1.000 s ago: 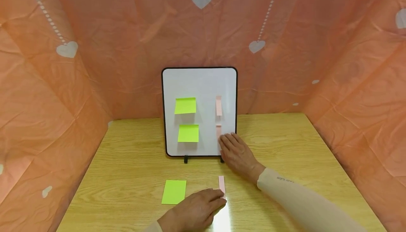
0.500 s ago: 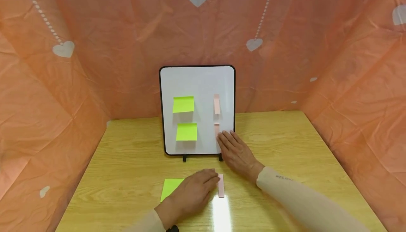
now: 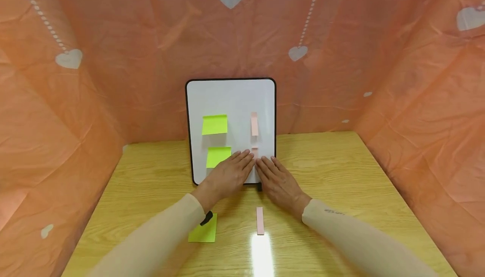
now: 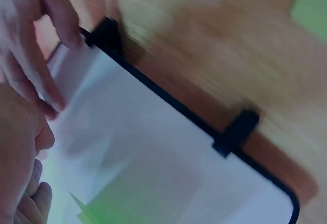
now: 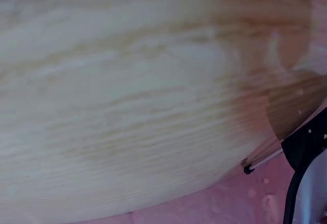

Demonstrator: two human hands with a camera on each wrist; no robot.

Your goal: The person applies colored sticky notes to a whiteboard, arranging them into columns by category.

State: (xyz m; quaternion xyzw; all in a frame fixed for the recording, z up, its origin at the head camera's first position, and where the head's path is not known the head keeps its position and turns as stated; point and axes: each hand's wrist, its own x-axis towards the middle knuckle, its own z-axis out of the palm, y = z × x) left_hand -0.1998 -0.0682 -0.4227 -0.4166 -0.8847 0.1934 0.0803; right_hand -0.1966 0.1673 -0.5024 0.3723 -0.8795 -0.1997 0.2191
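Observation:
A small whiteboard (image 3: 231, 98) with a black frame stands upright at the back of the table. Two green sticky notes (image 3: 214, 124) hang on its left part, and a narrow pink sticky note (image 3: 254, 124) sits high on the right. Below that one, a second pink strip (image 3: 255, 152) is partly covered by both hands. My left hand (image 3: 229, 176) lies along its left side with fingers straight, overlapping the lower green note (image 3: 217, 155). From the other side, my right hand (image 3: 280, 184) reaches the board's lower right with extended fingers. Both thumbs are hidden in the head view.
On the wooden table (image 3: 333, 176) in front lie a green sticky pad (image 3: 204, 234), partly under my left forearm, and a narrow pink pad (image 3: 259, 221). Black feet (image 4: 237, 132) support the board. An orange curtain with hearts (image 3: 151, 58) encloses the back and sides.
My left hand has left the pink pad on the table and moved up to the board beside the lower pink strip. The right hand stays at the board's lower right.

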